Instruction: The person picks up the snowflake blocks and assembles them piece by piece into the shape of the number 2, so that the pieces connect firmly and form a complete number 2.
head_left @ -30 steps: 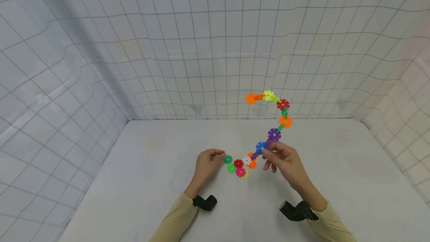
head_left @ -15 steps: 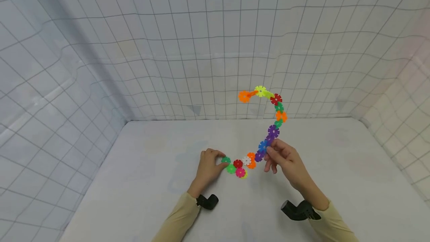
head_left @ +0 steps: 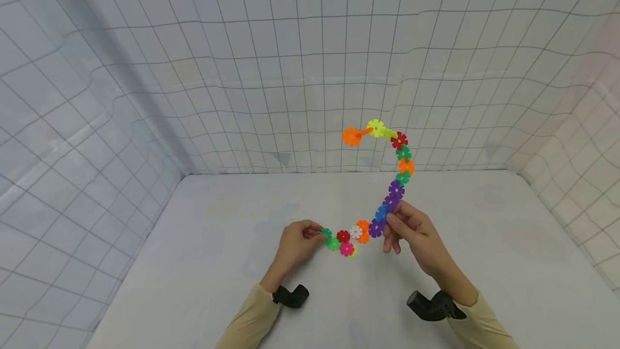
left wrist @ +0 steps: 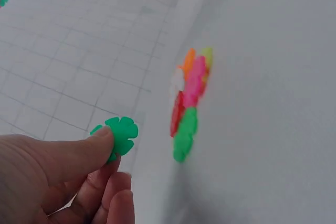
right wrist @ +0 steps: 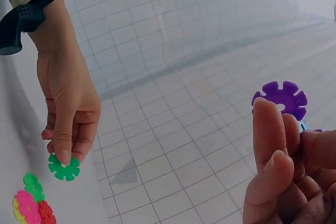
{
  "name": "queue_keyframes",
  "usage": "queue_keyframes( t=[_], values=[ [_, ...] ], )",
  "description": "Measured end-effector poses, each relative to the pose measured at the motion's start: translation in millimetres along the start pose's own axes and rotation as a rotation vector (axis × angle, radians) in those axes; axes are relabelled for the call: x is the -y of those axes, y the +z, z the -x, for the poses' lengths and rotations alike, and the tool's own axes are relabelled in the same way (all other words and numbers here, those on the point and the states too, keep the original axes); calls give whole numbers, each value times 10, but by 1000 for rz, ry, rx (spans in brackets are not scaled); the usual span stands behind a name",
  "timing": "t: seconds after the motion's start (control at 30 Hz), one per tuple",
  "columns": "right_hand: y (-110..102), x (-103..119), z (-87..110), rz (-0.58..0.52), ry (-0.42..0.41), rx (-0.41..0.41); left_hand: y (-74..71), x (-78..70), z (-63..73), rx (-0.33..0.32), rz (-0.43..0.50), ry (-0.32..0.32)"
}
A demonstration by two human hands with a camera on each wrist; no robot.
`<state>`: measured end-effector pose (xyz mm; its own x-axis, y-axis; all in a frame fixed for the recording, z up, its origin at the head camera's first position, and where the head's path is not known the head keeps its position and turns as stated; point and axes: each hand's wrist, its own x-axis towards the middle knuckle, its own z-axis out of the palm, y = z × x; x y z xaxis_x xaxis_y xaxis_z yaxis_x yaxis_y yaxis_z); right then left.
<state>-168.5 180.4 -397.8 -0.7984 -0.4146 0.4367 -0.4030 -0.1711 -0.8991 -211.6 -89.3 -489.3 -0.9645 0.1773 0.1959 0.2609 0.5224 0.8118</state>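
Note:
Between thumb and fingers, my left hand (head_left: 295, 242) pinches a green notched plastic disc, a snowflake-style interlocking piece (left wrist: 125, 134). My right hand (head_left: 415, 233) grips a curved chain of interlocked discs (head_left: 396, 190) near its lower end, around the blue and purple pieces. From there the chain rises through green, orange, red and yellow to an orange disc (head_left: 351, 137) at its free tip. A purple end disc (right wrist: 289, 99) sticks out past my right fingertips in the right wrist view.
On the white table (head_left: 218, 284), between the hands, lie several loose discs: light green (head_left: 333, 244), red (head_left: 343, 236), pink (head_left: 346, 249), white (head_left: 356, 232), orange (head_left: 363, 238) and yellow. Grid-patterned white sheeting (head_left: 310, 69) surrounds the table at the back and sides.
My left hand has gone from beside the green disc to pinching it. The chain in my right hand has turned, so its lower purple disc shows more of its face.

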Motion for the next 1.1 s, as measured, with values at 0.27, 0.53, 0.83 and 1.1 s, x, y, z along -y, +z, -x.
queue_keyframes(
  t=[0.27, 0.53, 0.83, 1.1],
  values=[
    [2, 18, 11, -19, 42, 11, -117, -501, 131, 221, 455, -73],
    [11, 32, 24, -40, 56, 35, -185, -936, 353, 339, 669, -83],
    [20, 77, 52, -90, 76, 57, -219, -1082, 455, 399, 627, -19],
    [31, 94, 48, -128, 48, 86, -224, -1113, 461, 390, 614, -32]
  ],
)
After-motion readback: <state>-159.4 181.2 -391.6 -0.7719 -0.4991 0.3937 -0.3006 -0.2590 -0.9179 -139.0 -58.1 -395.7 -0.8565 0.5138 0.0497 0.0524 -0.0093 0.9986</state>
